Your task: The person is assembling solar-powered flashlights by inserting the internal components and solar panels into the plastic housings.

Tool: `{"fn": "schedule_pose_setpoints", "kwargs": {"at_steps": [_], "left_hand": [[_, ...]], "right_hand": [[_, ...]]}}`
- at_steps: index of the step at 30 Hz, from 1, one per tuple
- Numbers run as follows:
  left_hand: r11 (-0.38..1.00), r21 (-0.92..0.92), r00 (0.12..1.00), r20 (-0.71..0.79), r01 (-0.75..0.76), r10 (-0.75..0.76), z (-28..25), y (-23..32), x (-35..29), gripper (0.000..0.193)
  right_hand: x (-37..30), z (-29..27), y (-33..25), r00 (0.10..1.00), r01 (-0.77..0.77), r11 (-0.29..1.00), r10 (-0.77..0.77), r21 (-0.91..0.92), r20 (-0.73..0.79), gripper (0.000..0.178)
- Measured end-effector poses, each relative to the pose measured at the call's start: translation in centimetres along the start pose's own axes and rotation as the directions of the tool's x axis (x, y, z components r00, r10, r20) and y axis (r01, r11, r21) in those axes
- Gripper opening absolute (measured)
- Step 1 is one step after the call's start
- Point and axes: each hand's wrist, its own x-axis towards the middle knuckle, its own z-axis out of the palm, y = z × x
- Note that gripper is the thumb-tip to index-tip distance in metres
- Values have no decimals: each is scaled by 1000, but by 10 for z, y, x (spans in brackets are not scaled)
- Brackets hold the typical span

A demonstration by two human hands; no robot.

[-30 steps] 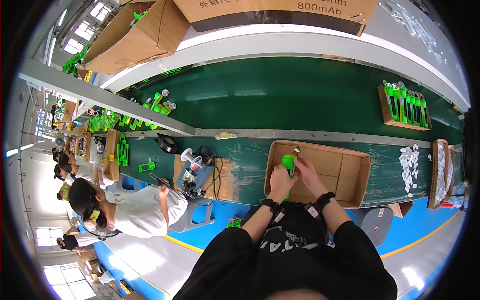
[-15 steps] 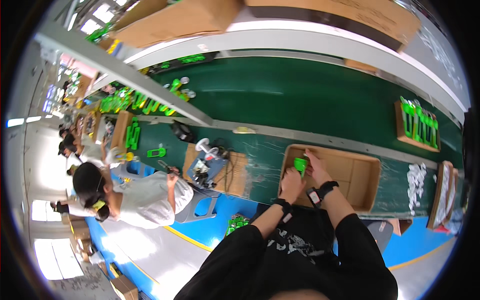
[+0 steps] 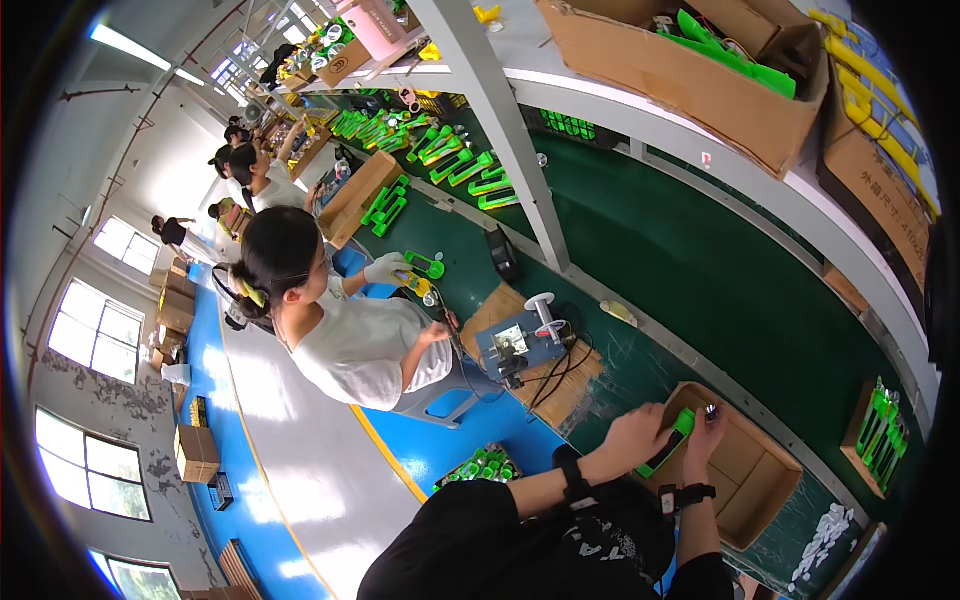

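My left hand (image 3: 636, 440) is closed, its fingers against a green and black long-shaped housing (image 3: 684, 424), which looks like a lamp body. Closed beside it, my right hand (image 3: 704, 446) has a small shiny silver round part (image 3: 711, 411) at its fingertips. How its fingers wrap the part is not clear. Both hands are over the near left end of a shallow cardboard tray (image 3: 752, 482) on the green bench. Dark straps with small devices circle both wrists.
Left of me, a co-worker (image 3: 350, 335) holds a yellow and green piece and a corded tool. Between us stands a blue fixture (image 3: 522, 345) with a white spool and cables on cardboard. White pieces (image 3: 822, 540) lie right of the tray. A metal post (image 3: 500, 130) rises behind the bench.
The view has swung to the left. The housing now slants between my hands, and a silver part shows at my right fingertips. The co-worker now holds up a yellow and green piece.
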Motion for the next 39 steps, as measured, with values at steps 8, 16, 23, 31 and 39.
{"fn": "schedule_pose_setpoints", "kwargs": {"at_steps": [8,16,23,31,39], "left_hand": [[997,74,646,-762,15,46,-206,-150,138,26],[799,406,812,-560,443,-166,-263,-381,256,37],[736,608,954,-208,297,-214,-266,-439,333,38],[677,599,886,-129,428,-446,-249,-471,384,19],[661,605,894,-345,444,-284,-224,-517,387,17]], "right_hand": [[0,-7,-1,987,-137,990,140,-40,81,29],[-9,-25,-12,961,-278,945,272,-173,-59,55],[-28,-85,-42,944,-330,820,296,-468,-147,47],[-73,-175,-41,925,370,395,-71,-841,373,45],[-52,-96,-90,905,-305,597,425,-742,-30,49]]}}
